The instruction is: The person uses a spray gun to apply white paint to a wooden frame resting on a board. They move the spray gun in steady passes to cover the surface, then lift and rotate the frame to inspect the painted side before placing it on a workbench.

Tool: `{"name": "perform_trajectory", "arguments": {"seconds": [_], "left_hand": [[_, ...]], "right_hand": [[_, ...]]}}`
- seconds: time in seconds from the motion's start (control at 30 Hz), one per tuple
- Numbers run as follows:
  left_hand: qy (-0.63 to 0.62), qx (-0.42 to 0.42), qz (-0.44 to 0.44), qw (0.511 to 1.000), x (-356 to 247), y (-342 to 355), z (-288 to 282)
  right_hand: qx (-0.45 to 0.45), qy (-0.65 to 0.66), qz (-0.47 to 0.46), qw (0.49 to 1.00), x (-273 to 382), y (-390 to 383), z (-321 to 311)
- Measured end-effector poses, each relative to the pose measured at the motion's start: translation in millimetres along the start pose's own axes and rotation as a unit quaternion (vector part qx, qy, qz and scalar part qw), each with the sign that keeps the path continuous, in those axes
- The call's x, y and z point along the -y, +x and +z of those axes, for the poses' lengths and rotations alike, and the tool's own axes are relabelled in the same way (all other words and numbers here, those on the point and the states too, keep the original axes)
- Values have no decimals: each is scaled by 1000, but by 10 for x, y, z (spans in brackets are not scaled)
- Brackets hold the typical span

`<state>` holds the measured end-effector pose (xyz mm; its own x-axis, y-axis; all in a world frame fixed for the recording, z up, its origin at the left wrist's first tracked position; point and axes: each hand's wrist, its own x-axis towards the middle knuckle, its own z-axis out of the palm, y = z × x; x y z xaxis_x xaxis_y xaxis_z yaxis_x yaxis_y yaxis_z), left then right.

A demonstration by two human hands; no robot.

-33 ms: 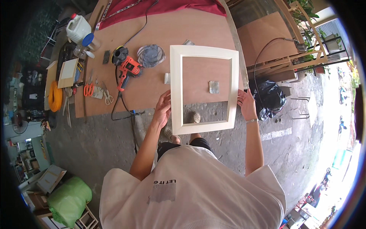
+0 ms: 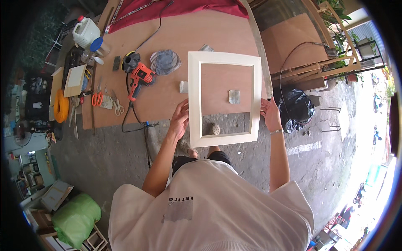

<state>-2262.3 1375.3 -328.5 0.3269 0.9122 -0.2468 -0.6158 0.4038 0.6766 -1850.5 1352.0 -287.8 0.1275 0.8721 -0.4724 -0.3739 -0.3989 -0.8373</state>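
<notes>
A cream-white rectangular picture frame is held up in front of me, above the near edge of the worktable. My left hand grips its left side, and my right hand grips its right side; some fingertips are hidden behind the frame. Through its opening I see a small square of worn sandpaper on the tabletop. Another small piece lies just left of the frame, and a third shows beyond its top. To the left rest an orange-and-black power sander and a round grey sanding disc.
The brown board tabletop carries orange-handled scissors, a white jug, a coil of orange cord and a red cloth at the far side. A black plastic bag sits on the concrete floor to the right.
The top edge of the picture frame has dipped slightly toward me, a small tilt. Both hands keep their hold on its sides.
</notes>
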Motion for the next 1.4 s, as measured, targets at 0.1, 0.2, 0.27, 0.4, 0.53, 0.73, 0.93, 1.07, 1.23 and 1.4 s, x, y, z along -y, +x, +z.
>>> {"name": "perform_trajectory", "arguments": {"seconds": [0.1,0.2,0.27,0.4,0.53,0.73,0.93,1.07,1.23,1.4], "left_hand": [[44,-38,-41,997,272,225,-3],[88,-78,-69,991,461,370,-24],[119,-114,-85,983,538,426,30],[162,-160,-119,966,588,489,52],[208,-199,-140,947,588,551,10],[242,-237,-142,930,582,651,-193],[245,-295,-119,916,593,696,-106],[276,-330,-67,900,604,691,60],[276,-360,114,884,476,328,-120],[265,-364,111,886,466,-414,-345]], "right_hand": [[8,1,49,999,-66,339,-316],[2,-20,103,994,-190,685,-602],[-10,-32,113,993,-239,827,-709],[9,-52,138,989,-209,988,-774],[10,-58,148,987,-133,1054,-745],[-2,-86,137,987,-158,1095,-661],[-4,-96,128,987,-170,1100,-671],[-40,-70,137,987,-179,1099,-701],[-75,-100,25,992,-222,987,-930],[-61,-175,-35,982,-125,462,-805]]}}
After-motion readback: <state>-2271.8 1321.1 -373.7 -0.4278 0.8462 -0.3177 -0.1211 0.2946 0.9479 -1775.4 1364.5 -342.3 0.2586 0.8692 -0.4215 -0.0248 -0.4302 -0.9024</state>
